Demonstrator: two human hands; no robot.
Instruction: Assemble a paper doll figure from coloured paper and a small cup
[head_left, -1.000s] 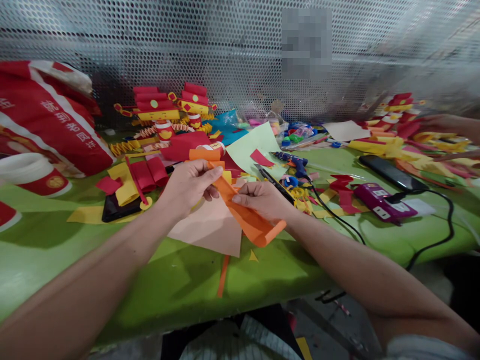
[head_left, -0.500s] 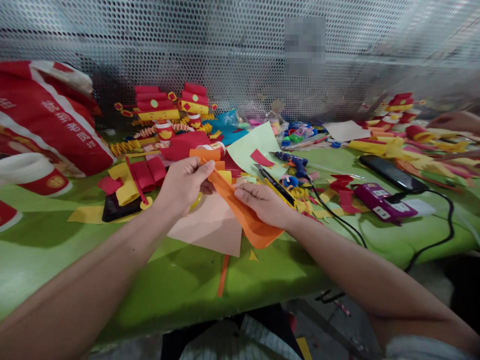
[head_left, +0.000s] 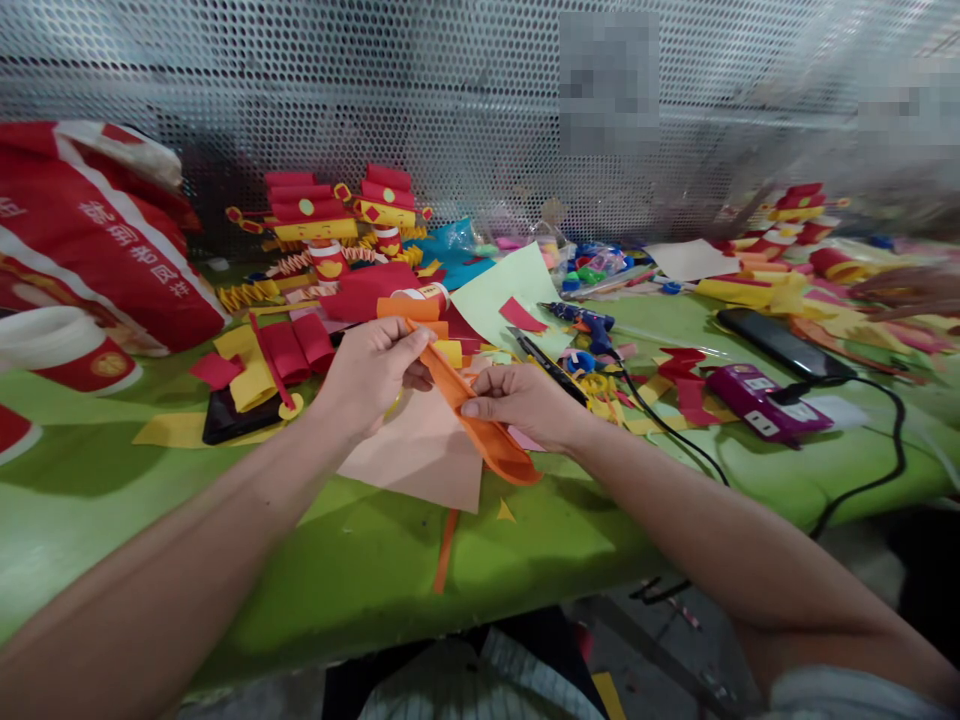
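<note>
An orange paper strip (head_left: 491,440) is stretched between my two hands above the table, its lower end curling over. My left hand (head_left: 379,365) pinches the strip's upper end between thumb and fingers. Lower down, my right hand (head_left: 517,400) grips the strip along its edge, closed around it. Beneath them lies a pale pink paper sheet (head_left: 420,460). A narrow orange strip (head_left: 446,555) and a small yellow scrap (head_left: 505,511) rest near the table's front edge. Behind my hands, an orange paper roll (head_left: 409,309) is partly hidden.
A glue gun (head_left: 592,325) and a utility knife (head_left: 544,360) lie just beyond my right hand. A purple power strip (head_left: 761,400) and a phone (head_left: 784,345) sit rightward. Red-and-yellow paper figures (head_left: 311,215) stand behind; a paper cup (head_left: 71,350) is at left.
The orange paper has narrowed, its loose end now curled inward and drawn up. My right hand has shifted slightly left along it, while my left hand keeps its pinch.
</note>
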